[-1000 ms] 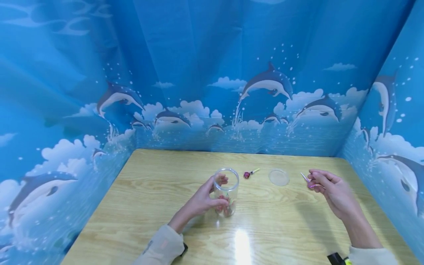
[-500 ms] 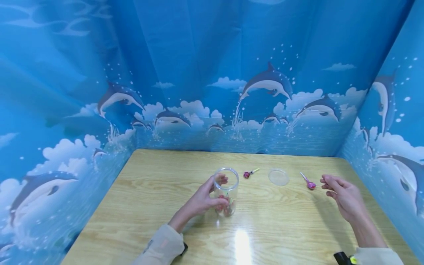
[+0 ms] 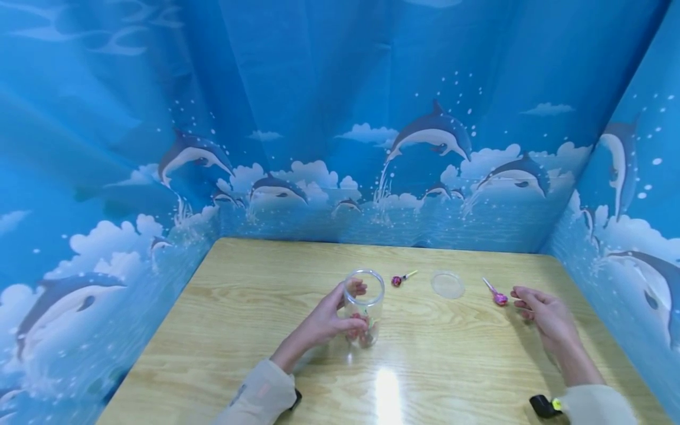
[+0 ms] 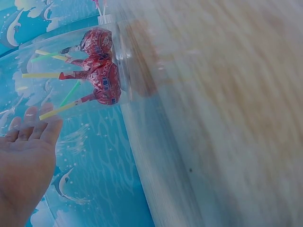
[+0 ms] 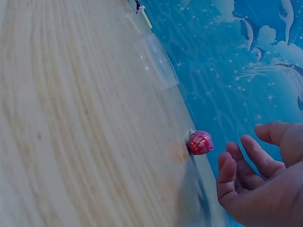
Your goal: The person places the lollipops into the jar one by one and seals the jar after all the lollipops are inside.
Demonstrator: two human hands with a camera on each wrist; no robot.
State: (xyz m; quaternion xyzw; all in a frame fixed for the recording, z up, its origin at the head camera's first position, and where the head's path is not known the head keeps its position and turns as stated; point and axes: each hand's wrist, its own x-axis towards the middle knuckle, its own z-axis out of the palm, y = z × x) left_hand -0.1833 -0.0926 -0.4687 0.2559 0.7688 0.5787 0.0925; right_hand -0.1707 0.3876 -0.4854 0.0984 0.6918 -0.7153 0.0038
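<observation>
My left hand [image 3: 324, 319] holds a clear round jar [image 3: 366, 307] that stands upright and uncovered on the table. In the left wrist view several red-wrapped lollipops [image 4: 104, 78] with yellow and green sticks sit at the jar's bottom. My right hand [image 3: 547, 313] hovers at the right with loosely bent fingers and nothing in them. Just left of its fingertips lies a pink lollipop [image 3: 500, 298], its white stick pointing away to the upper left. The right wrist view shows that lollipop's red and pink head [image 5: 200, 143] apart from the fingers.
Between the jar and the pink lollipop, a clear round lid [image 3: 447, 284] lies flat on the wooden table [image 3: 255, 283]. Left of the lid is a dark red lollipop [image 3: 396, 281] with a yellow stick. Blue dolphin-print cloth [image 3: 329, 118] hangs behind the table and along both sides.
The right hand had its fingers on the pink lollipop a second ago. It let go, drew off to the right, and now sits slightly lower. The left hand and jar stay put.
</observation>
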